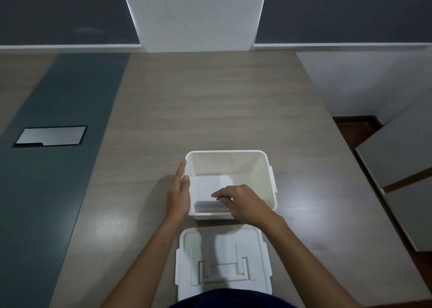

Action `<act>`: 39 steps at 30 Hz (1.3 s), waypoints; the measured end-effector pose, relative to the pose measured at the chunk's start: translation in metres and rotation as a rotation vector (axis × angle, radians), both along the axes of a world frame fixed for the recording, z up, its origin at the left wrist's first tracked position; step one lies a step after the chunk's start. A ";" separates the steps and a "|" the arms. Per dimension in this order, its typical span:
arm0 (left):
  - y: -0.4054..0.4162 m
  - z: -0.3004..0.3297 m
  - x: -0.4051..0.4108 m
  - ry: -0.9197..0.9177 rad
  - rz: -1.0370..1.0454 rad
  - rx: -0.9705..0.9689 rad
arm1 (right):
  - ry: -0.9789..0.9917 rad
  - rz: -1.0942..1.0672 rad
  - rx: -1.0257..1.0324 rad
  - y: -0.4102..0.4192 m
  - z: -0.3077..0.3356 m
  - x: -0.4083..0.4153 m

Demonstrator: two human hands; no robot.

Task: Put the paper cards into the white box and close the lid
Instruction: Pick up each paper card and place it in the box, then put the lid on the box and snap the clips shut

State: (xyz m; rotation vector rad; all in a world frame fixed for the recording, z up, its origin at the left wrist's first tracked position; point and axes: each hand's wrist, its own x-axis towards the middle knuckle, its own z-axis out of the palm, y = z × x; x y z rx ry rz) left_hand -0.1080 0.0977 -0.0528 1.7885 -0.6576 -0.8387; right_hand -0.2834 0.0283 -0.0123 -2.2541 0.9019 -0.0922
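An open white box (268, 167) stands on the wooden table. A stack of white paper cards (210, 206) lies inside it against the near wall. My right hand (243, 203) reaches into the box, its fingertips touching the top of the cards; whether it grips them I cannot tell. My left hand (178, 195) rests flat against the box's outer left wall, fingers straight. The white lid (222, 263), with a folded handle on top, lies flat on the table just in front of the box, near my body.
A dark strip (58, 167) runs along the table's left side with a metal cable hatch (50, 136) set in it. The table's right edge drops off to grey cabinet drawers (397, 158). A white column (196, 15) stands at the far end.
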 end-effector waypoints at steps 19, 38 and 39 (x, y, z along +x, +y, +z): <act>0.083 -0.033 -0.003 -0.109 0.120 0.317 | -0.517 -0.779 -0.376 0.054 -0.021 -0.070; 0.128 -0.053 -0.046 -0.261 -0.056 0.675 | 0.161 -0.915 0.157 0.113 -0.108 -0.094; 0.128 -0.051 -0.046 -0.250 -0.038 0.664 | 0.162 -0.922 0.173 0.112 -0.106 -0.094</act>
